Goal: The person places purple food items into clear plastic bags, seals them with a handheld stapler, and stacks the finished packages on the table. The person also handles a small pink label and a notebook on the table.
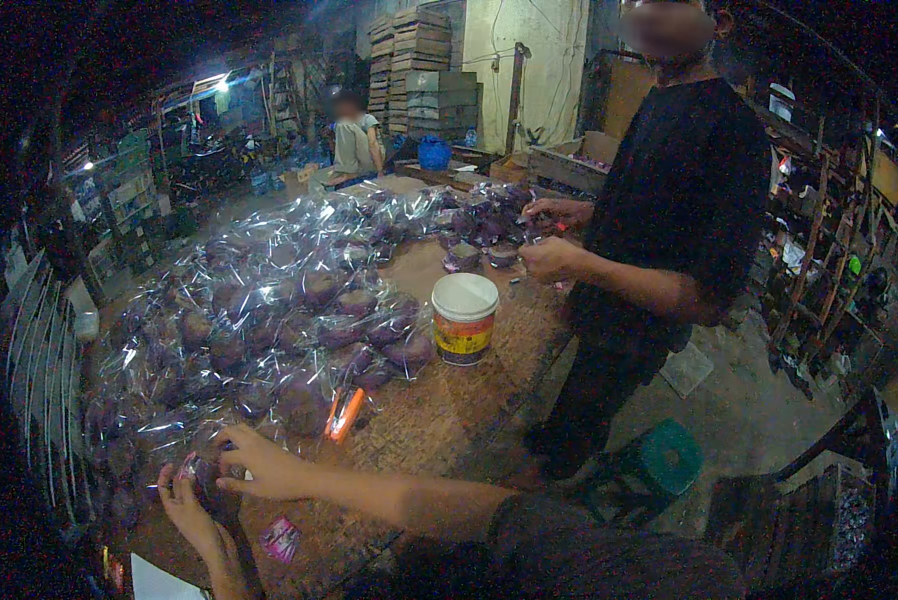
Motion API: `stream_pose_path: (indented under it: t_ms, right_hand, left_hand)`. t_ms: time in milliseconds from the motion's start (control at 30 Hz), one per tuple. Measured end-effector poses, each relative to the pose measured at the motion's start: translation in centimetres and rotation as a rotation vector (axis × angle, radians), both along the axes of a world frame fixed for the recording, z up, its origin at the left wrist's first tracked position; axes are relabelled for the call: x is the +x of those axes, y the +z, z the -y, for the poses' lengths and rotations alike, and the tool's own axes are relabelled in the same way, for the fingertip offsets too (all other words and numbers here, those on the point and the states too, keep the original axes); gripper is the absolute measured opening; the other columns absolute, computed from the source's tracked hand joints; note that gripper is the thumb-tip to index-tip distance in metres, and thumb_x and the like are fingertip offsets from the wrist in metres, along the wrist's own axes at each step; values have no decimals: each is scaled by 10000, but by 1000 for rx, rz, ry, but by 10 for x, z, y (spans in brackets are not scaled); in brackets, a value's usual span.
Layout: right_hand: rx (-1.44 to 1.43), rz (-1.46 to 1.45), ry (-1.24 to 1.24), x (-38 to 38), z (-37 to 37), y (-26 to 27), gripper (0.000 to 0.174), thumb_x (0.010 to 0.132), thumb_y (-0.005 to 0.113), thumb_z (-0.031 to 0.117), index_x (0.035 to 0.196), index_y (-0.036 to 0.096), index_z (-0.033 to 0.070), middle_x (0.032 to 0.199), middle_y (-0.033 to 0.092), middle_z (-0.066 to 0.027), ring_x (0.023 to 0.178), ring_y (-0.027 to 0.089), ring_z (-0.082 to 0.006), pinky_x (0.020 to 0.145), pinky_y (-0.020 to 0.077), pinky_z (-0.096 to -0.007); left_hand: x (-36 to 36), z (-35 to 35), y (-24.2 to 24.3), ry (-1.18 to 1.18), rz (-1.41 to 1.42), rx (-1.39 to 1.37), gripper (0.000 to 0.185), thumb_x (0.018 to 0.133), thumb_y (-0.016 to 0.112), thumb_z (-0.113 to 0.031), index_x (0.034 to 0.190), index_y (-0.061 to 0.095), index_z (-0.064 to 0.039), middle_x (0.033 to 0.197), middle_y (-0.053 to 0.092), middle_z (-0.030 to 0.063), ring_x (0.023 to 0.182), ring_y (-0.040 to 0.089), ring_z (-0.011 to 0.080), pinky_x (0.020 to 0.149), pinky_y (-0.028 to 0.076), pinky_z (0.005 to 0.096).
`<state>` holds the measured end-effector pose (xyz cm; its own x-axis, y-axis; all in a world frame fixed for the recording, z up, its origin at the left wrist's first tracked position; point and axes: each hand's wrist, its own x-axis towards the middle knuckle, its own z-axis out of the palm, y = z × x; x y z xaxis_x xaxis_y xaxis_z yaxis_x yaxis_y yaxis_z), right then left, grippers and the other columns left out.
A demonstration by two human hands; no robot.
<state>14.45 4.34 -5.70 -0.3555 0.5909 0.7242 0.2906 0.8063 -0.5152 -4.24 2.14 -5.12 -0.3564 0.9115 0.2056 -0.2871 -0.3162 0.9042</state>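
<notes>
At the lower left of the table, my left hand (186,506) and my right hand (258,463) are on either side of a dark purple rounded item (207,480) in clear film, and both touch it. A pink printed packet (281,540) lies on the table just below them. Many similar film-wrapped purple items (269,322) are heaped beyond my hands. An orange-handled tool (344,415), its exact kind unclear, rests against the near edge of the heap. A white plastic bucket (465,319) with a yellow and red band stands right of the heap.
Across the wooden table (419,420), a co-worker in a dark shirt (678,172) handles small items. Another person (355,142) sits at the back. A green stool (670,456) stands on the floor at right. Stacked wooden crates (411,60) and a blue bag (434,153) are farther away.
</notes>
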Motion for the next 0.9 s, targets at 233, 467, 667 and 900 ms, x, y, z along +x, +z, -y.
stream_pose_path:
  t_ms: [233, 467, 667, 900]
  right_hand:
    - [-25, 44, 32, 0, -2, -2, 330, 937, 699, 342, 1040, 636, 35, 1306, 494, -191, 1279, 440, -397, 1109, 375, -487]
    - [-55, 82, 23, -4, 3, 1, 311, 947, 692, 330, 1017, 582, 47, 1329, 467, -196, 1331, 414, -413, 1127, 360, -503]
    - [-90, 101, 32, -3, 7, 7, 285, 954, 685, 321, 985, 587, 55, 1329, 463, -201, 1319, 420, -423, 1125, 362, -510]
    - [-57, 67, 81, -4, 6, 8, 319, 958, 679, 334, 960, 604, 24, 1330, 478, -215, 1299, 444, -416, 1110, 372, -503]
  left_hand:
    - [-5, -3, -8, -51, -22, 57, 378, 984, 607, -106, 1345, 496, -95, 1278, 616, 135, 1149, 612, 258, 975, 520, 401]
    - [0, 5, 1, 5, -78, 21, 395, 981, 558, -22, 1361, 452, -40, 1269, 611, 146, 1161, 589, 244, 1029, 462, 373]
    - [0, 4, 0, 4, -108, 24, 409, 972, 592, -70, 1366, 484, -58, 1289, 601, 155, 1142, 599, 250, 1020, 472, 389]
    - [1, 1, -5, -23, -29, 26, 433, 966, 579, -68, 1380, 452, -76, 1288, 605, 137, 1169, 594, 254, 1015, 473, 388]
